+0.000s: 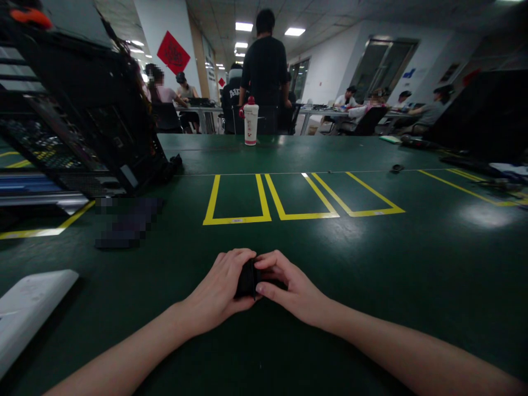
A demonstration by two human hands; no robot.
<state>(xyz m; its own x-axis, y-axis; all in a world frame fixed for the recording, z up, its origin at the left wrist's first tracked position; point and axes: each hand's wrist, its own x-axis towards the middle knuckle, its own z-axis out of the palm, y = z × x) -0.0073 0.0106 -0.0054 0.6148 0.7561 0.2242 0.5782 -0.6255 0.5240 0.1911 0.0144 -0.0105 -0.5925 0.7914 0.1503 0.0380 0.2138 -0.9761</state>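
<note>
Green tabletop (pixel 396 275), and here left hand (pixel 219 285) and right hand (pixel 296 292) pinch a boxy black object (pixel 245 281) between them! Red-capped bottle (pixel 251 124) beyond, contents hidden.

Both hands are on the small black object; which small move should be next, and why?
Perhaps steady the black object with the left hand and gently feel its right edge with the right hand: the left wraps it, while the right thumb and fingertips are at that edge.
</note>
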